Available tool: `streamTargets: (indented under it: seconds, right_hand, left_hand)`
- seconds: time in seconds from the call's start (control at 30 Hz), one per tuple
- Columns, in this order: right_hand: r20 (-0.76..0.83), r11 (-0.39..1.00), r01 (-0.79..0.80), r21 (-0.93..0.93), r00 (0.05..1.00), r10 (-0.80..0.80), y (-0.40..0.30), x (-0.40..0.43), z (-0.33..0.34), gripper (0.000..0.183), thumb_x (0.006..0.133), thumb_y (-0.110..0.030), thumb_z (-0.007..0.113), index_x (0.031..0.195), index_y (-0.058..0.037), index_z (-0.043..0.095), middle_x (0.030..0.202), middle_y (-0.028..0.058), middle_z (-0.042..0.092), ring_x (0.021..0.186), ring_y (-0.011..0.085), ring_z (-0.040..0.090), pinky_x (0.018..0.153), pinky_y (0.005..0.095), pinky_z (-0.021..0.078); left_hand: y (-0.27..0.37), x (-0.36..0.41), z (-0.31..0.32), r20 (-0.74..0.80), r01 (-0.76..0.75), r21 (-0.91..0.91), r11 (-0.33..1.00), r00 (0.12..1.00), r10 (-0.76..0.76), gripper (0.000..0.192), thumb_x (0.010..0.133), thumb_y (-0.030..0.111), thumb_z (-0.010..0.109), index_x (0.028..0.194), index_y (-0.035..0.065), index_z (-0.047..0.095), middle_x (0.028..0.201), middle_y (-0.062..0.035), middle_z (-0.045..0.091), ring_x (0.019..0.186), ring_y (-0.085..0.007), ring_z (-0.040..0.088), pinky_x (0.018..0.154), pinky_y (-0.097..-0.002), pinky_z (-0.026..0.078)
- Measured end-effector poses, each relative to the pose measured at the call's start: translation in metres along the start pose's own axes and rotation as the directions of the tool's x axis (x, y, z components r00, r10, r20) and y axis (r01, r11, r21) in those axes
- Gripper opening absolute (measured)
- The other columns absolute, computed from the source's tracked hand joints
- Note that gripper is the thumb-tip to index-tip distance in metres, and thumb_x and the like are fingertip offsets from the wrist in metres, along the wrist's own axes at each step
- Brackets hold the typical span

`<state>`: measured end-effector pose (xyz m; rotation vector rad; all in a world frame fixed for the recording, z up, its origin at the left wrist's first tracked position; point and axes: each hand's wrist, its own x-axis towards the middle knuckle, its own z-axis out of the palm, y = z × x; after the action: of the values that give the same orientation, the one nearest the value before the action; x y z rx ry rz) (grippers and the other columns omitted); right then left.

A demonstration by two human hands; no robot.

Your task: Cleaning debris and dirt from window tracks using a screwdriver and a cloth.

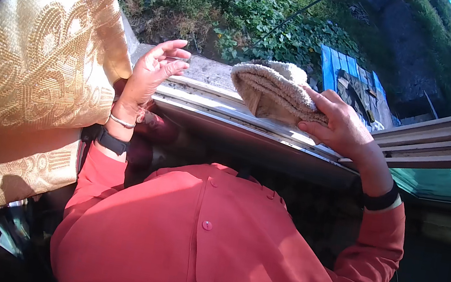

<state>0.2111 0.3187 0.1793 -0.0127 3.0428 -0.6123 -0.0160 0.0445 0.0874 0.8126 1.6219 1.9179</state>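
Note:
My right hand (335,122) grips the right end of a folded beige terry cloth (275,88), with the thumb below and the fingers above. The cloth is over the white window frame track (221,107) and the concrete outer sill (205,70); whether it touches them I cannot tell. Raised at the left, my left hand (159,59) holds nothing, its fingers loosely curved and apart, above the left part of the sill. A bracelet and a dark band circle the left wrist, and another dark band the right one.
A gold patterned curtain (45,61) hangs close beside my left arm. At the right stands a window sash (436,137) with greenish glass (442,180). Outside, below the sill, are green plants (261,15) and a blue corrugated sheet (337,66). A dark cable crosses the view outside.

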Motion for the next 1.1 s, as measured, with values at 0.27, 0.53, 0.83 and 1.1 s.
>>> streamTargets:
  seconds: [0.27, 0.53, 0.83, 1.1]
  right_hand:
    - [0.492, 0.941, -0.149, -0.304, 0.821, 0.289, 0.013, -0.02, 0.015, 0.061, 0.079, -0.036, 0.06, 0.133, -0.019, 0.036, 0.102, 0.0211, 0.049, 0.091, 0.0364, 0.055, 0.077, 0.0429, 0.044]
    - [0.515, 0.99, -0.104, -0.097, 0.846, 0.139, -0.006, 0.009, 0.01, 0.057, 0.076, -0.034, 0.062, 0.126, -0.0129, 0.046, 0.097, 0.0183, 0.053, 0.089, 0.0352, 0.056, 0.076, 0.0413, 0.0447]
    - [0.462, 0.957, -0.154, -0.246, 0.85, 0.255, 0.007, 0.042, 0.046, 0.051, 0.082, -0.033, 0.051, 0.123, -0.0039, 0.043, 0.104, 0.025, 0.053, 0.093, 0.0398, 0.054, 0.081, 0.044, 0.0418]
    - [0.505, 0.989, -0.054, -0.139, 0.855, 0.118, -0.019, 0.101, 0.097, 0.046, 0.081, -0.032, 0.047, 0.113, 0.0008, 0.045, 0.094, 0.0256, 0.057, 0.089, 0.0404, 0.055, 0.078, 0.0461, 0.0425]
  left_hand:
    - [0.022, -0.084, -0.138, -0.528, 0.03, 0.3, 0.954, 0.838, 0.14, 0.022, 0.089, 0.011, 0.053, 0.108, 0.0017, 0.057, 0.08, -0.0014, 0.059, 0.074, -0.0061, 0.055, 0.071, -0.0201, 0.045]
    - [0.007, -0.148, -0.155, -0.663, 0.107, 0.246, 0.963, 0.744, 0.087, 0.022, 0.089, 0.011, 0.052, 0.108, 0.0017, 0.056, 0.079, -0.0013, 0.056, 0.075, -0.0071, 0.053, 0.07, -0.0208, 0.043]
    - [0.002, -0.156, -0.168, -0.679, 0.125, 0.229, 0.965, 0.731, 0.067, 0.019, 0.089, 0.012, 0.053, 0.105, 0.0028, 0.059, 0.081, -0.0006, 0.058, 0.074, -0.0066, 0.053, 0.069, -0.0205, 0.044]
    - [-0.004, -0.171, -0.165, -0.699, 0.162, 0.299, 0.941, 0.708, 0.1, 0.019, 0.088, 0.013, 0.055, 0.104, 0.0031, 0.059, 0.08, -0.0002, 0.058, 0.075, -0.0064, 0.054, 0.069, -0.02, 0.043]
